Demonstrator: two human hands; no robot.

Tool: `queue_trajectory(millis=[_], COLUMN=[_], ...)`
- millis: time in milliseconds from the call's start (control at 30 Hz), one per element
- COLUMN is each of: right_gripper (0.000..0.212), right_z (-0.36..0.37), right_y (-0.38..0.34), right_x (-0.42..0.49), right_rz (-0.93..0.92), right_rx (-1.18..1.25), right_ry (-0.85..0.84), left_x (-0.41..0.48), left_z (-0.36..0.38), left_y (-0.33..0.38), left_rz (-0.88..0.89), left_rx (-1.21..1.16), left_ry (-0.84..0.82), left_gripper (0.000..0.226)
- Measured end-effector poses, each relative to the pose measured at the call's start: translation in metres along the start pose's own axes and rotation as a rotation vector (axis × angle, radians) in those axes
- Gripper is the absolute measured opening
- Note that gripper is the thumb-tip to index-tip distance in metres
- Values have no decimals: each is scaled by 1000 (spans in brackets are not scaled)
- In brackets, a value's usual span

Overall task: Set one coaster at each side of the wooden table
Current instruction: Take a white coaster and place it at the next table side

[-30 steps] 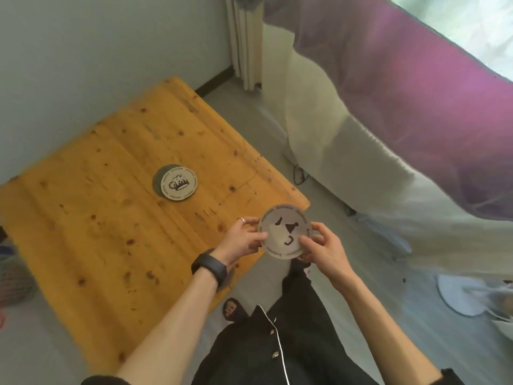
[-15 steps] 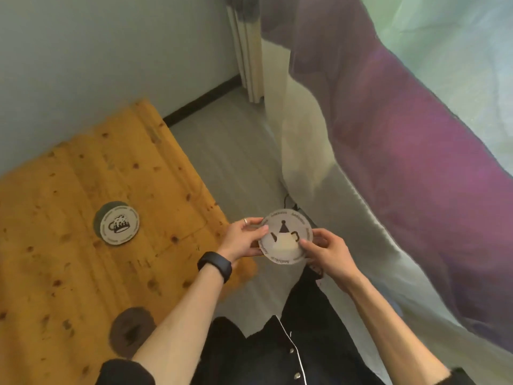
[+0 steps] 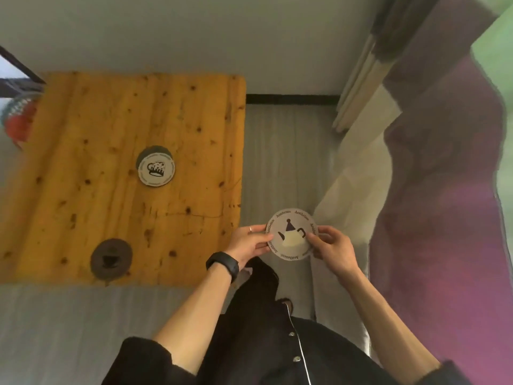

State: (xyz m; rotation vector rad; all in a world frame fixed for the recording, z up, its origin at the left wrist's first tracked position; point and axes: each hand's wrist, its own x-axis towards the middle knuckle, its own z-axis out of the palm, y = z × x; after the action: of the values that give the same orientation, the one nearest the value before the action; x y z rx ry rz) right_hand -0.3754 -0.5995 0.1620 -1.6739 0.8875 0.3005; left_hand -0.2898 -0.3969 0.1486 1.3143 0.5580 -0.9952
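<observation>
I hold a round white coaster (image 3: pixel 291 235) with a teapot picture between both hands, over the floor just right of the wooden table (image 3: pixel 83 190). My left hand (image 3: pixel 248 244) pinches its left rim and my right hand (image 3: pixel 331 247) pinches its right rim. In the table's middle lies a white coaster with a mug picture (image 3: pixel 156 169), stacked on a dark one that peeks out behind it. A dark grey coaster (image 3: pixel 111 258) lies near the table's front edge.
A bed with a purple cover and white sheet (image 3: pixel 433 190) runs along the right. A grey floor strip (image 3: pixel 280 162) separates table and bed. The wall (image 3: pixel 166 31) stands behind the table. A red and green basket (image 3: pixel 16 120) sits at far left.
The view has swung around the table, so its right edge now faces me. The dark grey coaster near the front edge has come fully into sight. Both hands keep the teapot coaster.
</observation>
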Motion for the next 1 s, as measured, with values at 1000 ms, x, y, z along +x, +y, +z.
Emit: queue_trajectory(millis=[1000], right_gripper=[12], right_z=[203], right_y=[-252], right_x=[338], right_rz=[-484], right_rx=[-1175], right_ry=[-792], left_x=[151], left_z=[-52], left_y=[153], left_rz=[-89], left_rx=[-668], left_ry=[914], left_gripper=[22])
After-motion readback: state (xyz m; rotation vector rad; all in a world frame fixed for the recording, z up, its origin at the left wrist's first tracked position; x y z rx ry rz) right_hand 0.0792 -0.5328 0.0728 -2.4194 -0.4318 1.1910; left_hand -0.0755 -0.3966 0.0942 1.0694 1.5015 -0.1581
